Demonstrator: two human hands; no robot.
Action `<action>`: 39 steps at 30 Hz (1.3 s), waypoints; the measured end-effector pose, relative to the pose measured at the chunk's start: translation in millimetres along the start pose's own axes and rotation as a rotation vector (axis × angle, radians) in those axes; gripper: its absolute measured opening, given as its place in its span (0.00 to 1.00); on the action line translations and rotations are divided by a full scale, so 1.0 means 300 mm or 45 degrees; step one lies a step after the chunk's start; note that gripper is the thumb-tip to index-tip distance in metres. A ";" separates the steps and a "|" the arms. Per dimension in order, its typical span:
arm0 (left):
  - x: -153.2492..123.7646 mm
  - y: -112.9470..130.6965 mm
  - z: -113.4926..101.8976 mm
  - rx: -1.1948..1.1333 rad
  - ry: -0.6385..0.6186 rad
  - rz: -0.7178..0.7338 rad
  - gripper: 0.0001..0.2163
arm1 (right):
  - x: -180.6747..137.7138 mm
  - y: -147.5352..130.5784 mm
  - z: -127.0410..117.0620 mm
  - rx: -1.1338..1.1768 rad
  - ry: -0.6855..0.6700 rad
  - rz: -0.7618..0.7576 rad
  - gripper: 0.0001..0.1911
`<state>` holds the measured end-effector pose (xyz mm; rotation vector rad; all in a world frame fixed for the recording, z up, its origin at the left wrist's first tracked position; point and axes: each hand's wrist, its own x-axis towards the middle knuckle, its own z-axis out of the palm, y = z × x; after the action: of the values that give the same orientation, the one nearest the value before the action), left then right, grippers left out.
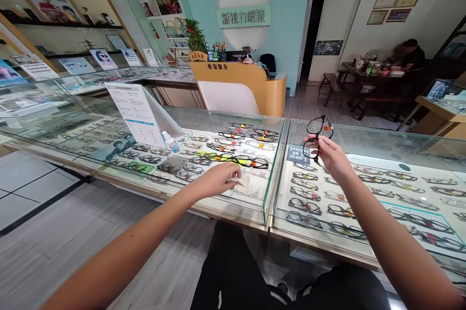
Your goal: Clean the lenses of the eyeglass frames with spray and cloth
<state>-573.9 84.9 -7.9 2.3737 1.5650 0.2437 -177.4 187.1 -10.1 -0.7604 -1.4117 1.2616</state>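
Note:
My right hand (333, 158) is raised over the right display case, its fingers closed around a pair of dark-framed eyeglasses (316, 141). The eyeglasses are held up on end, with a small orange-red label on one lens. On the glass top of the left case, my left hand (217, 179) pinches a small pale cloth (241, 184). Just beyond that hand are more dark eyeglasses (251, 161) above a yellow-green strip; whether they lie on the glass or under it, I cannot tell. A white spray bottle (171, 143) stands farther left.
Rows of eyeglasses (305, 193) fill the glass display cases. A white printed sign (135, 113) stands on the left case. Behind are a wooden cash counter (274, 94) and, at the far right, a person (413, 57) at a cluttered dark table.

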 end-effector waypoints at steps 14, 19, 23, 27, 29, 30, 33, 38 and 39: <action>0.105 0.165 -0.091 -0.990 0.312 -0.147 0.20 | -0.020 -0.043 0.019 0.065 -0.065 -0.041 0.18; 0.290 0.308 -0.195 -1.241 0.568 -0.210 0.18 | -0.027 -0.073 0.014 0.083 -0.057 -0.072 0.17; 0.467 0.368 -0.193 -1.352 0.616 -0.177 0.13 | -0.027 -0.085 0.009 0.115 -0.052 -0.085 0.16; 0.598 0.412 -0.121 -1.442 0.580 -0.056 0.13 | -0.019 -0.070 0.005 0.077 -0.082 -0.066 0.17; 0.632 0.432 -0.078 -1.481 0.561 0.046 0.15 | -0.012 -0.056 0.001 0.056 -0.090 -0.072 0.16; 0.642 0.440 -0.059 -1.501 0.550 0.104 0.17 | -0.009 -0.049 -0.001 0.044 -0.087 -0.075 0.15; 0.650 0.453 -0.011 -1.572 0.533 0.264 0.21 | -0.001 -0.036 -0.005 -0.004 -0.060 -0.069 0.13; 0.640 0.447 0.034 -1.614 0.528 0.395 0.24 | -0.001 -0.038 0.009 -0.102 -0.072 -0.069 0.14; 0.638 0.447 0.039 -1.629 0.508 0.411 0.24 | -0.002 -0.039 0.013 -0.115 -0.081 -0.070 0.14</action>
<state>-378.1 209.2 21.9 1.4999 0.6641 1.3601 -179.0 182.5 1.3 -0.7430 -1.5397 1.1952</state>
